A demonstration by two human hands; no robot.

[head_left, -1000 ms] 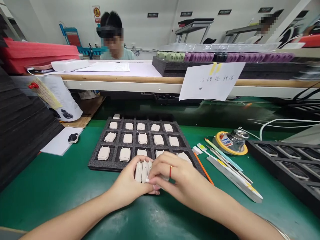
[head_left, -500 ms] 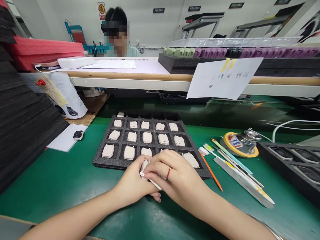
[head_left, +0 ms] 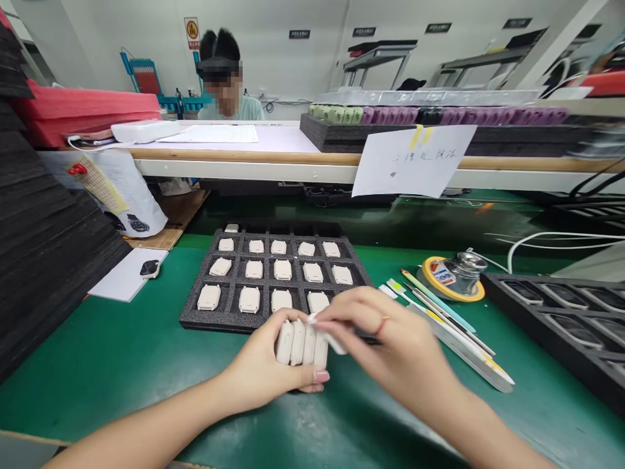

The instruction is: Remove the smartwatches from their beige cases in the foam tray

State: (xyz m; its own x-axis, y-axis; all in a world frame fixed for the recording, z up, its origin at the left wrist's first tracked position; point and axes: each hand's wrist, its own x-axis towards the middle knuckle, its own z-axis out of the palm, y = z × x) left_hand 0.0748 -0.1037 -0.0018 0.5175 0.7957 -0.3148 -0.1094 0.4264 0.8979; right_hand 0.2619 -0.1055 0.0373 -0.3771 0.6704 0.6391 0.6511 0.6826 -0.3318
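Note:
My left hand (head_left: 256,368) is closed around a side-by-side stack of several off-white watch cases (head_left: 296,344), with the thumb along the bottom. At the stack's upper right edge, my right hand (head_left: 395,332) pinches a small white cloth (head_left: 336,343), part of which hangs below the fingers. Just beyond both hands lies a black foam tray (head_left: 209,319). Its compartments hold more off-white watch cases (head_left: 249,298), most lying singly. My right hand covers the tray's near right corner.
Pens and a flat blade-like tool (head_left: 469,352) lie right of the tray, near a metal-topped jar (head_left: 469,264) and yellow tape roll (head_left: 432,290). Another foam tray (head_left: 498,296) is at far right. A watch (head_left: 150,268) rests on paper at left. A person (head_left: 227,85) sits beyond the shelf.
My right hand has moved right, off the front of the stack, exposing the cases' edges. My left hand still holds the stack, now turned into fuller view. The camera view has shifted slightly.

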